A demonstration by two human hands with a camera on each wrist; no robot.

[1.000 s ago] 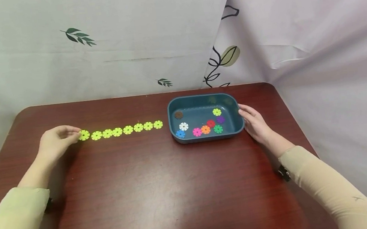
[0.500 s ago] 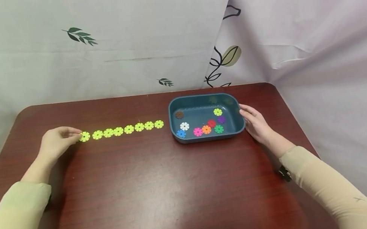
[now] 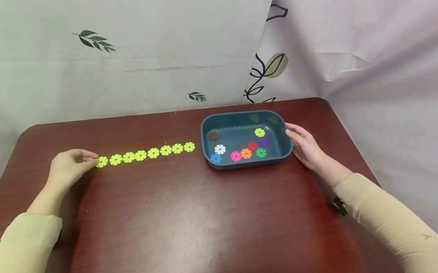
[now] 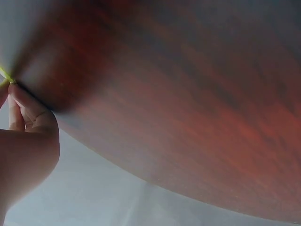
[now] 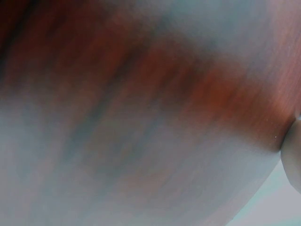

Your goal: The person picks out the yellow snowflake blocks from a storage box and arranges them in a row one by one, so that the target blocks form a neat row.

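A row of yellow-green notched plastic discs (image 3: pixel 153 153), like snowflake building pieces, runs left to right across the table in the head view. At its left end my left hand (image 3: pixel 69 168) pinches the edge of the last yellow-green disc (image 3: pixel 102 161) between thumb and fingertips. The left wrist view shows that disc (image 4: pixel 7 75) as a thin yellow edge at the fingertips. To the right of the row is a dark blue rectangular bin (image 3: pixel 246 164). My right hand (image 3: pixel 305 144) rests against its right outer wall, fingers extended at the side; its lower part is partly hidden.
Inside the bin lie several loose discs, among them a white disc (image 3: pixel 220 149), a pink disc (image 3: pixel 235 156), a green disc (image 3: pixel 261 153) and a yellow-green disc (image 3: pixel 259 132). The brown table (image 3: pixel 196 224) meets a pale fabric backdrop (image 3: pixel 160 44) behind and at the right.
My left hand and the disc it pinches have shifted very slightly right, closer to the row. The right hand and the bin stay nearly as they were.
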